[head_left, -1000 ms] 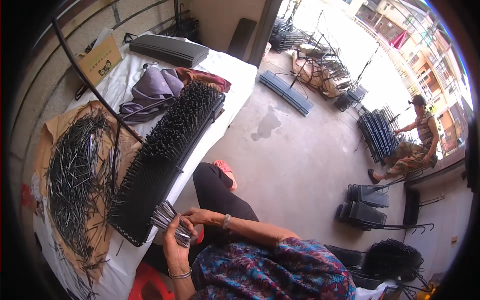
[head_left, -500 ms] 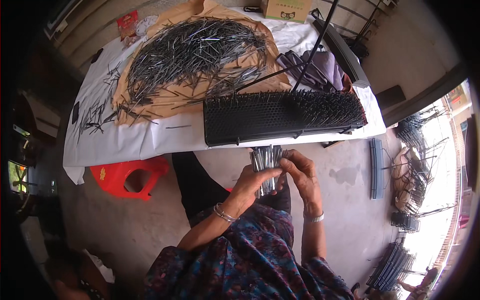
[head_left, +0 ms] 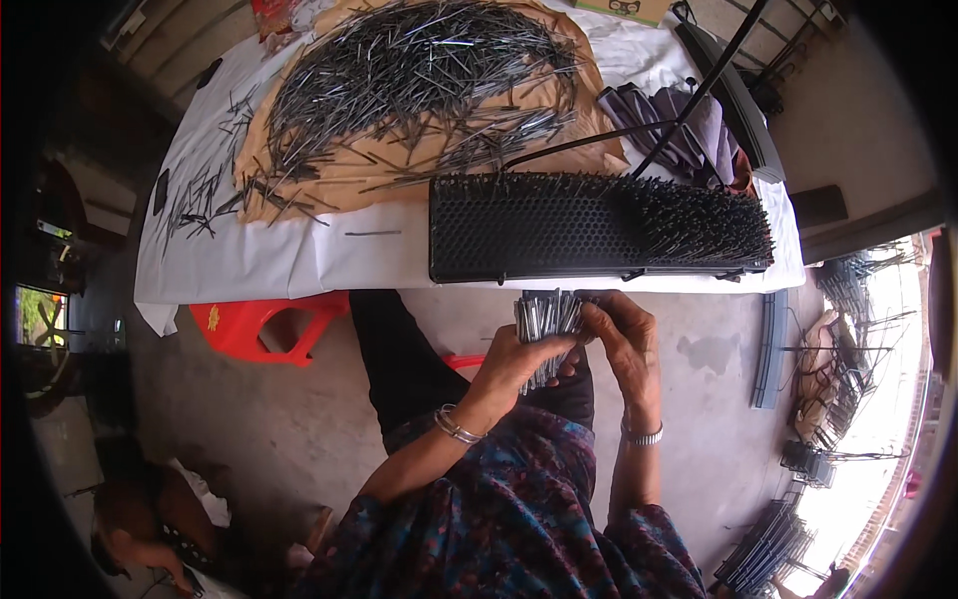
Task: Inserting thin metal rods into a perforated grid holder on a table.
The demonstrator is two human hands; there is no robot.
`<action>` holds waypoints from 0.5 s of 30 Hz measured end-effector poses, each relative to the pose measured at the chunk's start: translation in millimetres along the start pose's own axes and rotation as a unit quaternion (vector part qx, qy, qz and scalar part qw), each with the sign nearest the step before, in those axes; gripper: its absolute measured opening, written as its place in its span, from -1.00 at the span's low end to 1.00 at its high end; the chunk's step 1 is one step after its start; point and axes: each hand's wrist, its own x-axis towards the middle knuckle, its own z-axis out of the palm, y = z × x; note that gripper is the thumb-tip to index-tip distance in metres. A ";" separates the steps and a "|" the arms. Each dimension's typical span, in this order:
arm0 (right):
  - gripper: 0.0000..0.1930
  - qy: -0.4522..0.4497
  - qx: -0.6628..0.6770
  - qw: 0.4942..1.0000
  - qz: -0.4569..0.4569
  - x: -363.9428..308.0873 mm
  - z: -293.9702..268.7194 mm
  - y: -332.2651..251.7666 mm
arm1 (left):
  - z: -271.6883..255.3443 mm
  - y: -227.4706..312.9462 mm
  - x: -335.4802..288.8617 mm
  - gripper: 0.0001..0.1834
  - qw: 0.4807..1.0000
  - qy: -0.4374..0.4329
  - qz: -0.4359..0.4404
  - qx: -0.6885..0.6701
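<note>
A red plastic stool (head_left: 244, 329) stands below the near edge of the white-covered worktop (head_left: 324, 265); thin metal rods (head_left: 409, 60) lie heaped on brown paper (head_left: 596, 160). The left hand (head_left: 504, 371) wraps its grip around 1 rod bundle (head_left: 544, 317), near a black perforated rack (head_left: 519, 225). The right hand (head_left: 627, 337) touches the bundle's right side; I cannot tell whether its grip pinches.

Can see a red plastic stool (head_left: 232, 331), partly hidden by the front edge of the desk (head_left: 299, 262) — and, toward the desk's right, bundled purple cloth (head_left: 711, 130). Can also make out a red packet (head_left: 269, 15) at upper left, a blue-grey panel (head_left: 769, 349) on the floor (head_left: 689, 439) — and a person (head_left: 155, 519) at lower left.
</note>
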 end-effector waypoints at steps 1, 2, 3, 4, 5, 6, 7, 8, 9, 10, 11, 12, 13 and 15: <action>-0.82 -0.009 0.007 1.000 -0.015 -0.1 -1.8 0.3 | -0.3 0.1 -0.2 -0.75 1.000 0.001 -0.006 0.007; -0.83 -0.013 -0.002 1.000 -0.012 -0.3 -4.3 0.0 | -0.1 0.2 -1.0 -0.74 1.000 -0.004 -0.010 0.015; -0.84 -0.012 -0.012 1.000 -0.008 -1.5 -5.9 0.1 | 0.4 -0.6 -2.6 -0.74 1.000 0.001 -0.014 0.014; -0.84 -0.015 -0.013 1.000 -0.009 -1.6 -6.5 0.0 | 1.6 -1.0 -3.7 -0.73 1.000 0.005 -0.020 0.004; -0.84 -0.023 -0.019 1.000 -0.007 -1.4 -7.5 -0.3 | 3.4 -1.7 -4.3 -0.73 1.000 0.002 -0.025 -0.007; -0.85 -0.024 -0.027 0.999 0.003 -0.9 -9.0 -1.6 | 4.9 -2.0 -4.8 -0.73 1.000 0.002 -0.025 -0.008; -0.85 -0.029 -0.028 0.999 -0.010 -0.3 -10.7 -4.0 | 5.4 -1.6 -5.3 -0.73 1.000 -0.001 -0.027 -0.015; -0.85 -0.043 -0.054 0.997 -0.017 -0.6 -11.9 -6.8 | 4.8 -1.1 -6.2 -0.73 0.999 -0.013 -0.019 -0.028; -0.86 -0.049 -0.085 0.995 -0.005 0.5 -13.0 -10.5 | 3.9 0.2 -5.2 -0.73 0.999 -0.002 -0.029 -0.022; -0.86 -0.057 -0.081 0.995 -0.026 1.2 -15.0 -14.9 | 3.0 0.5 -3.5 -0.74 0.999 -0.001 -0.038 -0.034; -0.86 -0.069 -0.073 0.995 -0.026 1.5 -18.3 -20.2 | 2.0 0.8 -0.4 -0.74 0.998 -0.012 -0.043 -0.052; -0.86 -0.074 -0.068 0.995 -0.007 1.6 -21.8 -25.6 | 0.0 1.4 3.5 -0.74 0.996 -0.006 -0.055 -0.064; -0.86 -0.053 -0.078 0.995 -0.040 3.0 -25.8 -30.7 | -2.3 1.5 7.3 -0.73 0.994 -0.021 -0.060 -0.090; -0.87 0.031 -0.119 0.988 -0.089 11.5 -32.8 -38.1 | -5.5 1.6 17.5 -0.74 0.994 -0.013 -0.071 -0.087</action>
